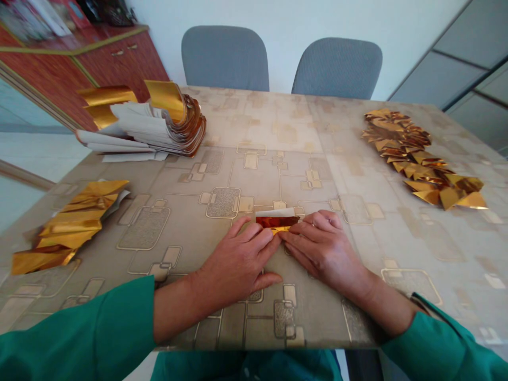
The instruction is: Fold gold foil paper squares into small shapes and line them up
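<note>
Between my hands, near the front of the table, lies a small strip of gold foil paper (278, 221) with a pale underside turned up along its far edge. My left hand (242, 259) presses its fingertips on the strip's left part, thumb stretched out to the right beneath. From the other side my right hand (325, 246) holds the strip's right end, its fingers bent together over it. The fingertips of both hands almost meet at the near edge. My fingers hide part of the paper.
At the back left stands a bent stack of gold paper sheets (146, 124). Gold sheets (75, 225) lie at the left edge. Folded gold pieces (420, 159) form a row on the right. Two grey chairs (225, 58) stand behind the patterned table (254, 317).
</note>
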`<state>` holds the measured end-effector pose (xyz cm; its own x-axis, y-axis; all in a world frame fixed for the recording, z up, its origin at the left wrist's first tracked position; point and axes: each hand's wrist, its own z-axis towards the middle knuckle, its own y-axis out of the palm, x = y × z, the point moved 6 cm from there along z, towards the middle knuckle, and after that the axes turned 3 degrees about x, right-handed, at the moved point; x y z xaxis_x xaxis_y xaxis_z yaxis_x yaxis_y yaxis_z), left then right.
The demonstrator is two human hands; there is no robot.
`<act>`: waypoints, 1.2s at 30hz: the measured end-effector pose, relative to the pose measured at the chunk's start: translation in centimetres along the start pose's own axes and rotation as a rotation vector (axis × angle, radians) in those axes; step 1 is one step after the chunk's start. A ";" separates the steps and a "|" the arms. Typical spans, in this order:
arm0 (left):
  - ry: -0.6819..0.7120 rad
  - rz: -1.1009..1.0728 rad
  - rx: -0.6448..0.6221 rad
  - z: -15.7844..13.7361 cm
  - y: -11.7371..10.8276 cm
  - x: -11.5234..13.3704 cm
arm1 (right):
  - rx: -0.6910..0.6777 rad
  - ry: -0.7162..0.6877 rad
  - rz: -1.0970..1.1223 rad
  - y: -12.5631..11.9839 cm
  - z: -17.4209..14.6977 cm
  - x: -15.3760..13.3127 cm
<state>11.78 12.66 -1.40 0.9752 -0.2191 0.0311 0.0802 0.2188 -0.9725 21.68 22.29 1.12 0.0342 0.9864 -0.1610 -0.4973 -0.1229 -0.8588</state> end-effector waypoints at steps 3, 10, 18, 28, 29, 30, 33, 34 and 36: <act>0.006 0.008 0.003 -0.2 0.0 -0.1 | -0.030 -0.006 -0.067 0.2 -0.3 0.4; 0.014 0.053 0.015 -1.8 -0.3 -0.9 | -0.120 0.006 -0.078 -0.1 -0.1 0.7; 0.004 0.014 0.053 -2.9 -0.5 -1.5 | -0.103 0.002 -0.049 0.0 -0.1 0.8; -0.024 0.001 0.066 -2.6 -0.4 -1.4 | -0.081 -0.048 -0.107 0.5 0.1 0.1; -0.023 0.002 0.072 -2.6 -0.4 -1.4 | -0.074 -0.043 -0.101 0.3 0.0 0.4; -0.023 0.000 0.076 -2.6 -0.4 -1.5 | -0.069 -0.040 -0.092 0.0 -0.1 0.7; -0.024 -0.010 0.080 -2.8 -0.5 -1.7 | -0.054 -0.037 -0.062 -0.8 -0.3 1.5; -0.022 -0.013 0.074 -2.9 -0.5 -1.7 | -0.057 -0.035 -0.054 -0.9 -0.4 1.7; -0.014 -0.024 0.054 -3.1 -0.5 -1.8 | -0.082 -0.027 -0.045 -1.1 -0.5 2.1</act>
<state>9.36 10.04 -1.67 0.9755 -0.2122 0.0581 0.1146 0.2648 -0.9575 22.72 24.48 1.47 0.0307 0.9936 -0.1087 -0.4227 -0.0856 -0.9022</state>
